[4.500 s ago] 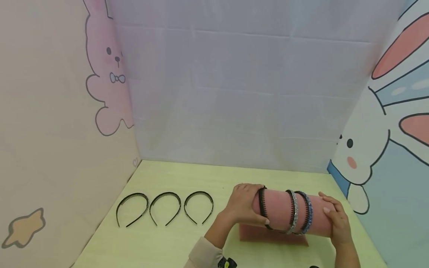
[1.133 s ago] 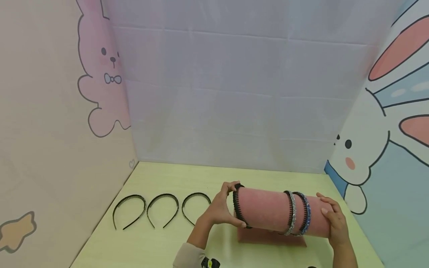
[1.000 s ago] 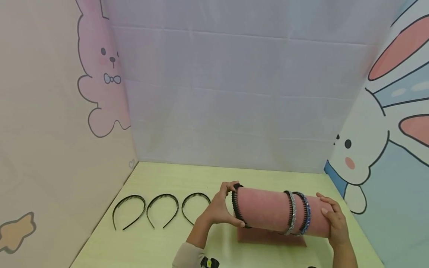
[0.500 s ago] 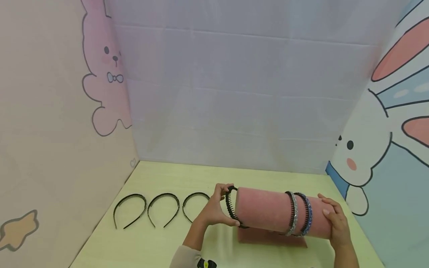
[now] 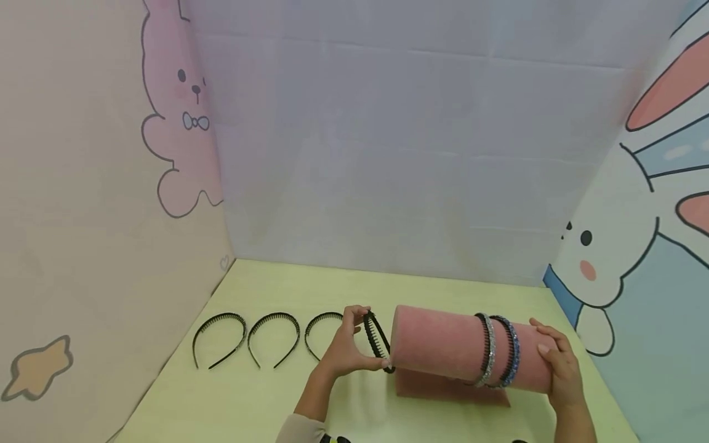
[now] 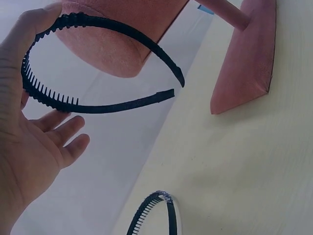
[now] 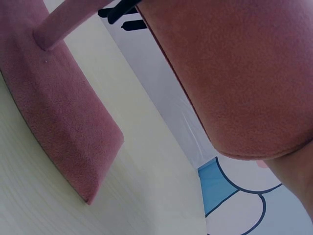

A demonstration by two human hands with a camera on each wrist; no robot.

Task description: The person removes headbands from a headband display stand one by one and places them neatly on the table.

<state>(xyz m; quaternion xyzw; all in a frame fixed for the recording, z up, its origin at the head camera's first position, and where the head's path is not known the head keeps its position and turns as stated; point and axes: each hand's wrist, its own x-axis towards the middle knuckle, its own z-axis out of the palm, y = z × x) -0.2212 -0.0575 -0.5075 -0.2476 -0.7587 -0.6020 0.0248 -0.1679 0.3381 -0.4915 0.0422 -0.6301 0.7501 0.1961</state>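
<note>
My left hand (image 5: 340, 354) pinches a black toothed headband (image 6: 117, 26) just off the left end of the pink padded roll (image 5: 437, 341). In the left wrist view the band's two tips point away from the palm, with the roll's end behind it. My right hand (image 5: 564, 372) grips the roll's right end, thumb on the front. A silver glittery headband (image 5: 488, 351) and a blue glittery one (image 5: 513, 354) sit round the roll towards the right. Below, the roll's flat pink base (image 7: 63, 107) stands on the table, joined by a short post (image 7: 66, 22).
Three dark toothed headbands lie in a row on the pale table (image 5: 266, 406): one at far left (image 5: 195, 346), one in the middle (image 5: 298, 335), one partly behind my left hand (image 5: 318, 320). Cartoon-printed sheets wall in the back and both sides.
The black headband, earlier round the roll's left part, has slid left off the end in my left hand and is now turned more edge-on. My right hand keeps its grip on the roll.
</note>
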